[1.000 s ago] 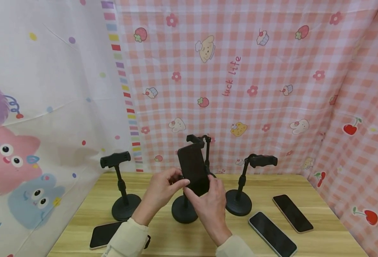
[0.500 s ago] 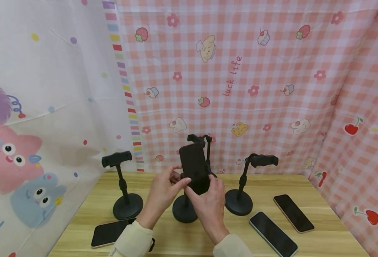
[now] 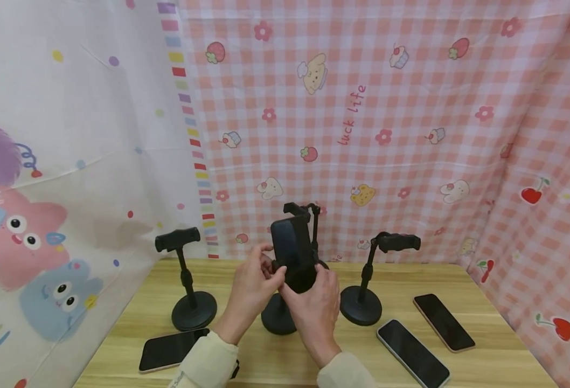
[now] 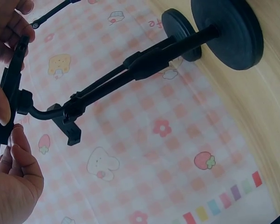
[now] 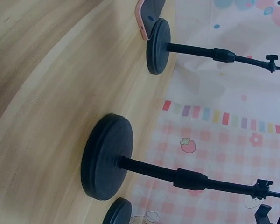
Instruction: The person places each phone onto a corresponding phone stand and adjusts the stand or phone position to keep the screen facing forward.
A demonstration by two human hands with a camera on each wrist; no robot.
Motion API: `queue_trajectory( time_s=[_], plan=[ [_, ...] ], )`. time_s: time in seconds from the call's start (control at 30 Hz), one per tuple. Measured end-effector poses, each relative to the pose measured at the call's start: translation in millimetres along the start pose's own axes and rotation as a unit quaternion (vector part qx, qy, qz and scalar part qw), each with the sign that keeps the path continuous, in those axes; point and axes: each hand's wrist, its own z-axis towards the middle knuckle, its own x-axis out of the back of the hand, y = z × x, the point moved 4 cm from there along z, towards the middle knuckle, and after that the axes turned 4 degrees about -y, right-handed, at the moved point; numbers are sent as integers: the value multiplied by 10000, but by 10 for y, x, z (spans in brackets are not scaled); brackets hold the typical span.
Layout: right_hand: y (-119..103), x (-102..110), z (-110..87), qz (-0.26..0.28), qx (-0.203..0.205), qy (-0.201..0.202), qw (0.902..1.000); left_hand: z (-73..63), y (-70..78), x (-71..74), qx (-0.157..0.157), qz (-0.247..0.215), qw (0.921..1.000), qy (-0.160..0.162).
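Note:
A black-screened phone (image 3: 289, 242) stands tilted at the top of the middle black phone stand (image 3: 279, 315), against its clamp (image 4: 11, 86). My left hand (image 3: 252, 280) pinches at the phone's lower left side, its fingers on the clamp's end. My right hand (image 3: 317, 307) grips the lower right side, thumb across the bottom front. Part of the clamp is hidden behind the phone and fingers. In the right wrist view the stand's round base (image 5: 105, 156) and post show, but neither hand.
A left stand (image 3: 186, 277) and a right stand (image 3: 364, 277) flank the middle one; another stand's clamp (image 3: 297, 209) rises behind. One phone (image 3: 168, 350) lies front left, a white-edged phone (image 3: 413, 353) and a pink-edged phone (image 3: 444, 322) at right. Patterned cloth (image 3: 387, 108) hangs behind the table.
The held phone has tipped slightly, and its screen now catches a bluish reflection. Both hands stay at its lower sides with small finger shifts. The head view has turned slightly left.

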Motion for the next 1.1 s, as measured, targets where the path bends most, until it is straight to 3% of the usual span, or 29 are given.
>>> queue_trajectory(
  time_s=[0.27, 0.6, 0.83, 1.1],
  plan=[
    [15, 5, 6, -67, -26, -105, 9999, 3, -11, -26, 16, -8, 10000, -7],
    [12, 55, 59, 95, 95, -681, 9976, 1, -95, -52, 705, -330, 9965, -302],
    [25, 78, 160, 246, 333, -1295, 9907, 0, -78, -24, 589, -286, 9969, -446],
    [21, 152, 333, 1081, 565, -1885, 9745, 32, -129, 20, 339, -216, 9976, -561]
  ],
)
